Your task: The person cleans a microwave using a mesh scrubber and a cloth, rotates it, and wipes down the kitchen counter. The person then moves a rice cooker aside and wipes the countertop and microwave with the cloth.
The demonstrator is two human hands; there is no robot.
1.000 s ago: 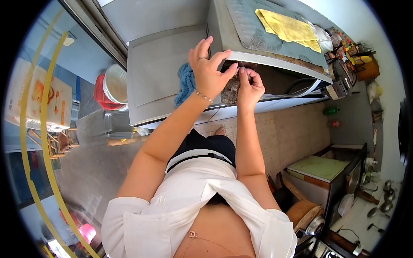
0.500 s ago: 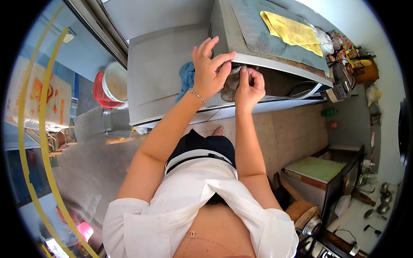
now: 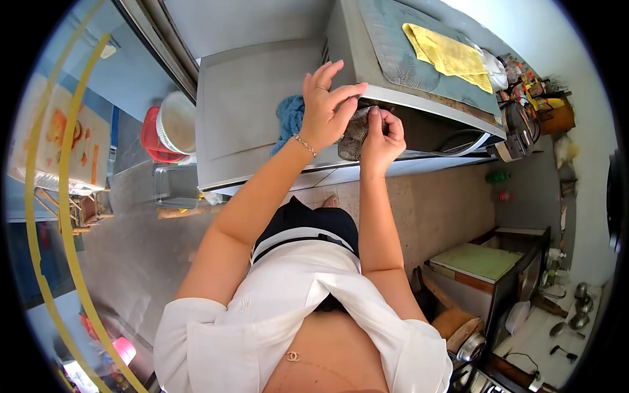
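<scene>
My right hand [image 3: 382, 145] is closed, thumb and fingers pinching the upper edge of a dark brownish mesh piece [image 3: 352, 141] with a fine grid surface. The mesh hangs below the front edge of a grey box-like appliance [image 3: 419, 103], beside its dark opening. My left hand [image 3: 322, 116] has its fingers spread, the index fingertip at the appliance's front corner and the thumb near the top of the mesh. Whether that thumb touches the mesh I cannot tell. A blue cloth [image 3: 288, 119] lies on the grey surface behind my left wrist.
On top of the appliance lie a patterned mat [image 3: 393, 49] and a yellow cloth [image 3: 452, 56]. A white cable [image 3: 468, 145] loops under its right side. Left of the grey surface are a red basin [image 3: 152, 139] and a white colander [image 3: 175, 124]. A green-topped unit [image 3: 475, 262] stands lower right.
The view has shifted slightly. My right hand still pinches the mesh, which now looks flatter and shows more of its grid. My left hand stays at the appliance's corner.
</scene>
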